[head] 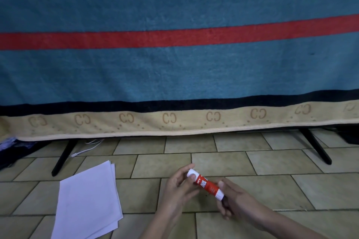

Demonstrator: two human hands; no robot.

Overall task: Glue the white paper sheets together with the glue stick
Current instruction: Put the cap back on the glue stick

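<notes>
A red and white glue stick (206, 184) is held slantwise between both hands, above the tiled floor. My left hand (177, 188) pinches its white cap end with thumb and fingers. My right hand (231, 199) grips its lower white end. A small stack of white paper sheets (88, 202) lies flat on the floor to the left of my hands, its edges slightly fanned.
The floor is beige tile (291, 163). A large blue blanket (174, 73) with a red stripe and tan border hangs across the back, over a stand with black legs (63, 158) (316, 146). A white cable (85, 149) lies under it at the left.
</notes>
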